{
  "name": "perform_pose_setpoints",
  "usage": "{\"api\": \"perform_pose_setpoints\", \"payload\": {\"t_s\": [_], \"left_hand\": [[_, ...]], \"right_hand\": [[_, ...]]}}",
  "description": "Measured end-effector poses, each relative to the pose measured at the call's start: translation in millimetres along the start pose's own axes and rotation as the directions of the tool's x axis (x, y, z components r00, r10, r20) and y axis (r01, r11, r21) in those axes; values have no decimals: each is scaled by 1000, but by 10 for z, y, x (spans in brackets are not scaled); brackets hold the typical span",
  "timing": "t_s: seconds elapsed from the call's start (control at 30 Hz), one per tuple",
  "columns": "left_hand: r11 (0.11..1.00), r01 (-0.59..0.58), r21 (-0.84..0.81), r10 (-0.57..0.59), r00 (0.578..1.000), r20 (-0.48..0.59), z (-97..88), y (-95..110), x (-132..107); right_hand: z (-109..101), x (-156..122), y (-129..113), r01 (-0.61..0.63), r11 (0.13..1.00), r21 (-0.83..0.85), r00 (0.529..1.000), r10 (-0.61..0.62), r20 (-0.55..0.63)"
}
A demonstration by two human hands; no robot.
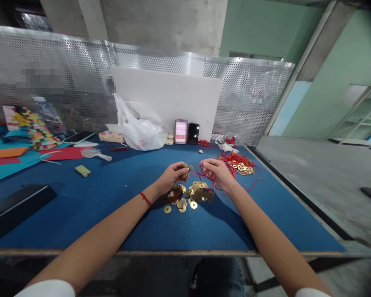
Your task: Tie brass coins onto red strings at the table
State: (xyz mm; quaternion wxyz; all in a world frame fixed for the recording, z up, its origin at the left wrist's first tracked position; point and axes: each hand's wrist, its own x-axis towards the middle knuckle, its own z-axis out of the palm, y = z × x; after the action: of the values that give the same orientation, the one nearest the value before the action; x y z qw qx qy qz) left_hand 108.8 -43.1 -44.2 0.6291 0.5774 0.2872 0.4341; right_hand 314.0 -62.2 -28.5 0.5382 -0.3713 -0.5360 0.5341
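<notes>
The left hand [172, 177] is pinching a brass coin [189, 168] in its fingers [182, 167], while the right hand [214, 173] is pinching red cord [207, 175] above loose coins [188, 198] on the blue counter [80, 214].

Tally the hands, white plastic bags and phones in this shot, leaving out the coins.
Hands: 2 (left hand, right hand)
White plastic bags: 1 (white plastic bag)
Phones: 2 (upright black phone, flat-lying phone)
Total: 5
The pink-screened item beside the black phone is too blurred to tell, so it is not counted.
</notes>
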Motion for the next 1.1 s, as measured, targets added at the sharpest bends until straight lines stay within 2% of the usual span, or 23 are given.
{"api": "perform_pose_setpoints", "payload": {"t_s": [0.13, 0.4, 0.57, 0.77, 0.97, 1.1], "left_hand": [[1000, 3, 7, -4, 999, 32, 19, 13, -16], [1000, 11, 17, -12, 998, 66, 28, -8, -16], [1000, 7, 29, -9, 996, 87, 29, -7, -25], [999, 6, 33, -10, 995, 96, 32, -2, -27], [999, 4, 54, -6, 999, 43, 48, 27, -22], [997, 26, 68, -27, 1000, 15, 56, 41, -18]], "right_hand": [[59, 7, 66, 29, 976, -218, 995, -8, 97], [37, 29, 101, 110, 932, -346, 988, -66, 137], [54, 18, 106, 106, 929, -355, 985, -49, 167], [55, 9, 98, 149, 925, -349, 977, -83, 197], [89, -26, 79, 151, 932, -331, 969, -74, 236], [156, -45, 110, 129, 933, -336, 978, -64, 197]]}}
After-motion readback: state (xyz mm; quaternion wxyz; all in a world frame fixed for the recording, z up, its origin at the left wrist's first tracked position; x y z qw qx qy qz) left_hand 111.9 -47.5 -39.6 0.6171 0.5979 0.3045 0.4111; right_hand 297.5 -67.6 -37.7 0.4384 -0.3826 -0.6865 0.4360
